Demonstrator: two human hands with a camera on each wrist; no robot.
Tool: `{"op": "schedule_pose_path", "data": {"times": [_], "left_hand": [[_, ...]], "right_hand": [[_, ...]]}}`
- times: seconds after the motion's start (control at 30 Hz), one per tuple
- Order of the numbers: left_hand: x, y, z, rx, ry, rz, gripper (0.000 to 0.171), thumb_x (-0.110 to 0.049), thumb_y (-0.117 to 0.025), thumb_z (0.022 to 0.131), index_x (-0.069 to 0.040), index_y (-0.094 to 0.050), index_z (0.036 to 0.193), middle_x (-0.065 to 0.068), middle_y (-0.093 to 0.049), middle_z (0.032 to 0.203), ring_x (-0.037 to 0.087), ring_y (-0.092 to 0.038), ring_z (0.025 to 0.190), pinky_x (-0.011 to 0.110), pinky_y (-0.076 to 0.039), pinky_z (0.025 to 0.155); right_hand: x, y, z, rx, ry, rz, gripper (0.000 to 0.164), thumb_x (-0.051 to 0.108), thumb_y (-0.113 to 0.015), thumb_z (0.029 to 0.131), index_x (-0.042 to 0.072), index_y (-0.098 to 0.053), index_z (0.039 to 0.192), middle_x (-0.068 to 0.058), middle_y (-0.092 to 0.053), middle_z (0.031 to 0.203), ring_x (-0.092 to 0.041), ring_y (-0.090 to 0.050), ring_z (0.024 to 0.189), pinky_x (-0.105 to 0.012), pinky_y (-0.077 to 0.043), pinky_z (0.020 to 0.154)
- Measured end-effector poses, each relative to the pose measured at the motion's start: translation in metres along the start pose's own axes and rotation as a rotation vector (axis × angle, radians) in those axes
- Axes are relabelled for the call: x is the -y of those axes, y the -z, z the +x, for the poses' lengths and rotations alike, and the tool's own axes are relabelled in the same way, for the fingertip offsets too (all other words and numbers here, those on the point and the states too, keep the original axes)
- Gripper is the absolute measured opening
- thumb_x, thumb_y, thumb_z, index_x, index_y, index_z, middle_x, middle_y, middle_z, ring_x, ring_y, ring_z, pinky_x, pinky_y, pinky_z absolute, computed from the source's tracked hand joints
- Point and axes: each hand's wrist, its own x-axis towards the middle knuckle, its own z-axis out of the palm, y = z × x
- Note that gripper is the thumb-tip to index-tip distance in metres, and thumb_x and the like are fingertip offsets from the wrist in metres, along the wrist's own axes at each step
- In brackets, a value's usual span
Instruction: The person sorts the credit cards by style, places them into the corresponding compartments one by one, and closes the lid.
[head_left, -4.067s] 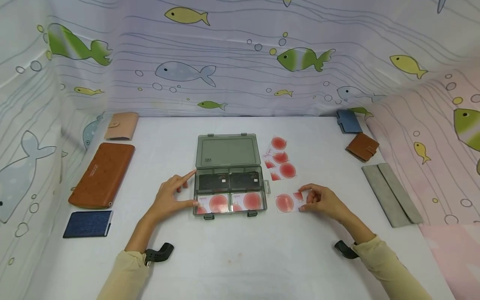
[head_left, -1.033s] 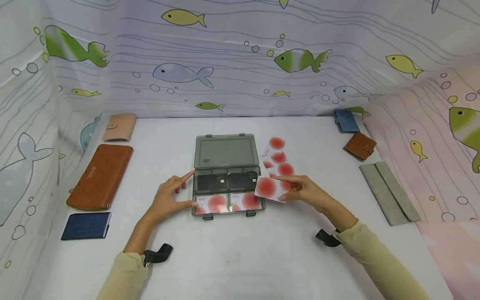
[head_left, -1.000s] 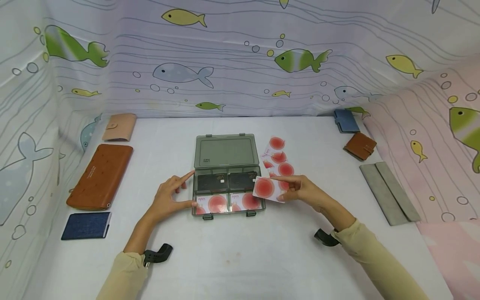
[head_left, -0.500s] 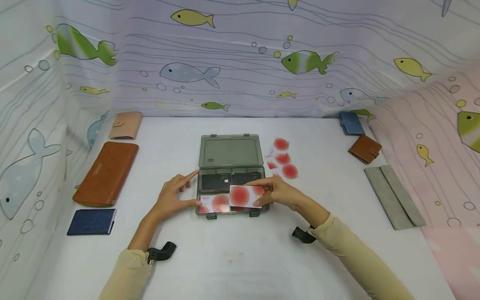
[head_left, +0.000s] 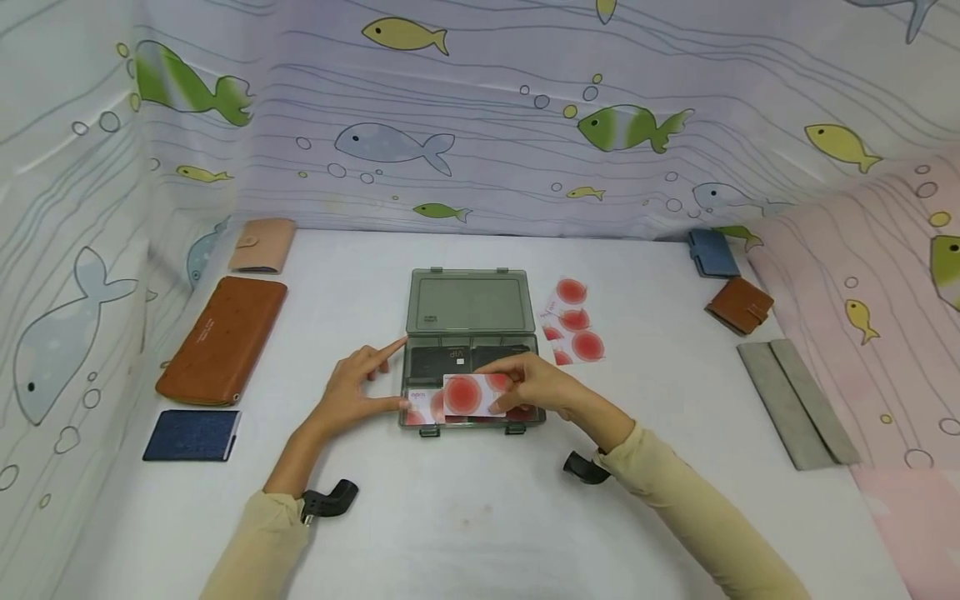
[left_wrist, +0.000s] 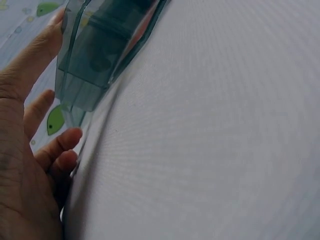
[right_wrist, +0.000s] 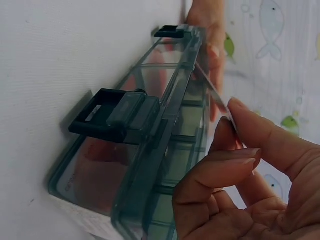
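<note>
A green see-through plastic box [head_left: 470, 302] lies with its lid tipped back on the white table. Black VIP cards [head_left: 431, 362] fill its rear compartments, and a white card with red circles [head_left: 417, 407] shows in the front left one. My left hand [head_left: 345, 400] touches the box's left side with straight thumb and index finger; the left wrist view has them against the box wall [left_wrist: 92, 62]. Between thumb and fingers my right hand [head_left: 536, 385] pinches a red-circle card [head_left: 463, 395] above the front compartments. In the right wrist view this card [right_wrist: 215, 92] is tilted, edge on.
Several red-circle cards [head_left: 587, 346] lie right of the box. At left are a beige wallet [head_left: 262, 246], a long brown wallet [head_left: 225, 337] and a navy holder [head_left: 191, 435]. A blue wallet [head_left: 713, 253], a small brown wallet [head_left: 739, 306] and a grey case [head_left: 797, 404] lie at right.
My right hand has picked a red-circle card off the table and carried it left, over the box's front compartments. My left hand has stayed at the box.
</note>
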Motion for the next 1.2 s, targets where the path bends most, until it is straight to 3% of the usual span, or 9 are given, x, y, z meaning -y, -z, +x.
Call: {"op": "schedule_pose_path", "data": {"times": [0.23,0.33,0.53,0.8,1.03,1.2], "left_hand": [[-0.001,0.0,0.001,0.006,0.017,-0.001,0.093,-0.039,-0.088,0.07,-0.029,-0.044,0.151,-0.001,-0.049,0.094,0.013,-0.037,0.079,0.043,-0.025,0.085],[-0.002,0.0,0.0,0.008,0.029,-0.008,0.094,-0.038,-0.088,0.07,-0.03,-0.043,0.151,0.0,-0.049,0.095,0.013,-0.037,0.079,0.043,-0.024,0.086],[-0.003,0.0,0.0,0.004,0.034,-0.017,0.094,-0.037,-0.089,0.068,-0.031,-0.044,0.151,0.0,-0.049,0.094,0.014,-0.037,0.079,0.043,-0.024,0.086],[-0.002,0.0,0.0,0.006,0.017,-0.002,0.094,-0.039,-0.088,0.069,-0.029,-0.044,0.151,0.0,-0.048,0.094,0.013,-0.036,0.079,0.044,-0.025,0.086],[-0.001,0.001,0.0,-0.001,0.011,-0.002,0.093,-0.037,-0.088,0.069,-0.03,-0.044,0.151,-0.001,-0.049,0.094,0.013,-0.038,0.079,0.043,-0.026,0.086],[-0.002,0.002,0.0,-0.002,0.012,-0.003,0.093,-0.038,-0.088,0.069,-0.029,-0.045,0.15,0.0,-0.05,0.094,0.013,-0.038,0.079,0.043,-0.026,0.086]], "right_hand": [[0.007,-0.008,0.007,-0.016,-0.018,-0.083,0.053,-0.002,-0.077,0.077,0.008,-0.068,0.128,0.001,-0.041,0.057,-0.011,-0.033,0.052,-0.026,-0.028,0.05],[0.01,-0.014,0.012,-0.019,-0.014,-0.106,0.053,-0.003,-0.078,0.075,0.005,-0.067,0.127,0.002,-0.04,0.056,-0.011,-0.03,0.05,-0.025,-0.026,0.048],[0.011,-0.027,0.019,-0.066,0.007,-0.139,0.048,0.0,-0.082,0.074,0.002,-0.069,0.121,0.002,-0.05,0.057,-0.01,-0.037,0.051,-0.026,-0.031,0.051],[0.017,-0.039,0.012,-0.127,0.086,-0.303,0.048,0.009,-0.083,0.077,0.004,-0.068,0.122,0.002,-0.064,0.061,-0.01,-0.057,0.053,-0.025,-0.046,0.056],[0.016,-0.044,0.013,-0.112,0.14,-0.406,0.052,0.01,-0.083,0.077,0.006,-0.067,0.126,0.003,-0.069,0.07,-0.006,-0.06,0.057,-0.023,-0.047,0.058],[0.012,-0.039,0.011,-0.104,0.166,-0.416,0.048,0.01,-0.082,0.078,0.006,-0.068,0.124,0.002,-0.069,0.074,-0.006,-0.058,0.062,-0.023,-0.045,0.058]]}}
